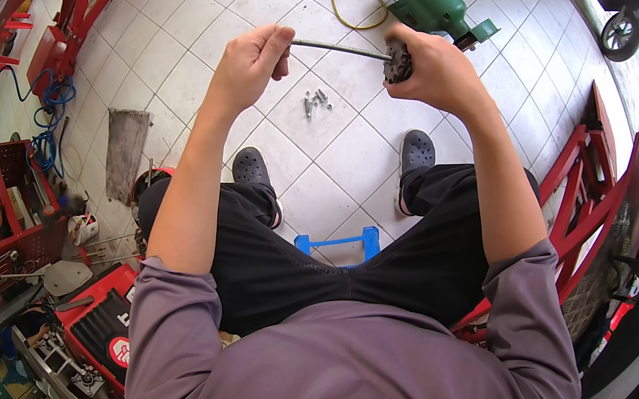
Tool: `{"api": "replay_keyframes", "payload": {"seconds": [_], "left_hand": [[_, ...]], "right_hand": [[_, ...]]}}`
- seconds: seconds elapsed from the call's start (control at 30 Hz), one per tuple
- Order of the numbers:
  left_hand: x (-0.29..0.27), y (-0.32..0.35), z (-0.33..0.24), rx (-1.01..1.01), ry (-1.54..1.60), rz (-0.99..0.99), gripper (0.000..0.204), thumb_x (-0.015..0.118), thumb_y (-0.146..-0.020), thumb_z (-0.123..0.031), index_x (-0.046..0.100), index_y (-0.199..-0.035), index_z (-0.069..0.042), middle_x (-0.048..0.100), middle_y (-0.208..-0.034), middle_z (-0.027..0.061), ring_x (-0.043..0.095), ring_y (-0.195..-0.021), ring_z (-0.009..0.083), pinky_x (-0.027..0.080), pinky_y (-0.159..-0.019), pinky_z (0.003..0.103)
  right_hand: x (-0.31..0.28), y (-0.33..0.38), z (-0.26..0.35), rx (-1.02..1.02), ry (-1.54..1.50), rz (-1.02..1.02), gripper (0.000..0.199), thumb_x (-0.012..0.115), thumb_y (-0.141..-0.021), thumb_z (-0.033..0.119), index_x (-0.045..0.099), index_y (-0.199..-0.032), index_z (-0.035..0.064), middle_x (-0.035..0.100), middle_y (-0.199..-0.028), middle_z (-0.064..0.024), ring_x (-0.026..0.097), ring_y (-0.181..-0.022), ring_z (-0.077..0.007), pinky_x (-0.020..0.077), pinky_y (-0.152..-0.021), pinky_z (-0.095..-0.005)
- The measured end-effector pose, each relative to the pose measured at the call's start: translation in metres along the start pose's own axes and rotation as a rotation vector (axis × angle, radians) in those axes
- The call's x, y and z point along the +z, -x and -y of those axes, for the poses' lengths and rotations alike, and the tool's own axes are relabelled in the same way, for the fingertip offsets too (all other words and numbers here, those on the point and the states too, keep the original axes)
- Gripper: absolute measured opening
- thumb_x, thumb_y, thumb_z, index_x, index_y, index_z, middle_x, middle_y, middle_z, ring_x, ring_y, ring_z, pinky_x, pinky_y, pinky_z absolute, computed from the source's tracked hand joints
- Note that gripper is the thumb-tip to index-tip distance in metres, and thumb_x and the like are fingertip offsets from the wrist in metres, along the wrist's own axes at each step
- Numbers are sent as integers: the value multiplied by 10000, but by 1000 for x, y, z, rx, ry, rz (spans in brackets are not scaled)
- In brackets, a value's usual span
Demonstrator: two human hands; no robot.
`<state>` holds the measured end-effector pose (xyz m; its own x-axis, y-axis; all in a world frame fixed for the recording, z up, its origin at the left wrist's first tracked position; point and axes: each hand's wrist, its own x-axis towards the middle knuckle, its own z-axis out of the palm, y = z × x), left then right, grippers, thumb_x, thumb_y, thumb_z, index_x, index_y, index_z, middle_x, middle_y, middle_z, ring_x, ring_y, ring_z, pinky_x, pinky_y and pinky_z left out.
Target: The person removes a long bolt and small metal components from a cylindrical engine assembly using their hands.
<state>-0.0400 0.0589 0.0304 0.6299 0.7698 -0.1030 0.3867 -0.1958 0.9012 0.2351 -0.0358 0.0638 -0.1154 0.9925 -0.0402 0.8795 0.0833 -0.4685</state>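
My left hand point(252, 66) is closed on one end of a thin metal rod point(339, 48), out in front of me. The rod slants slightly down to the right and meets a dark, round, notched metal part point(397, 63), which my right hand point(439, 70) grips with fingers curled round it. Whether the rod's end sits inside that part or only touches it, I cannot tell. On the tiles below, between my hands, lie several small silvery metal pieces point(313, 103), some of them cylindrical.
A green bench grinder point(432, 4) lies at the far right beside a yellow cord point(339, 8). Left are a grey worn sheet point(127, 153), blue hose point(57, 99) and a red toolbox point(101, 326). Red metal framing point(584, 182) stands right. A blue stool point(370, 241) shows between my legs.
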Motion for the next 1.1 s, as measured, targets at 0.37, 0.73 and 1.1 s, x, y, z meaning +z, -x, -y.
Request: {"api": "replay_keyframes", "payload": {"seconds": [0.37,0.73,1.1], "left_hand": [[15,2,-9,246,235,-177,178,579,-987,-212,610,-992,-37,629,-750,4,599,-737,79,481,-688,209],[7,2,2,128,169,-185,388,519,-1002,-417,619,-931,-48,661,-777,27,597,-708,78,412,-613,202],[-1,1,6,153,69,-129,209,624,-965,-207,627,-1100,-48,695,-871,52,665,-825,100,477,-670,209]], "right_hand": [[2,0,-6,-12,-34,-37,454,756,-635,187,569,-1027,55,662,-856,-157,640,-848,-348,509,-721,-426],[4,0,-2,-12,2,-44,466,763,-638,198,573,-1040,61,665,-867,-149,642,-870,-343,509,-735,-423],[0,0,-1,8,-11,-27,463,765,-648,200,572,-1045,63,671,-874,-145,648,-867,-339,513,-730,-424]]}}
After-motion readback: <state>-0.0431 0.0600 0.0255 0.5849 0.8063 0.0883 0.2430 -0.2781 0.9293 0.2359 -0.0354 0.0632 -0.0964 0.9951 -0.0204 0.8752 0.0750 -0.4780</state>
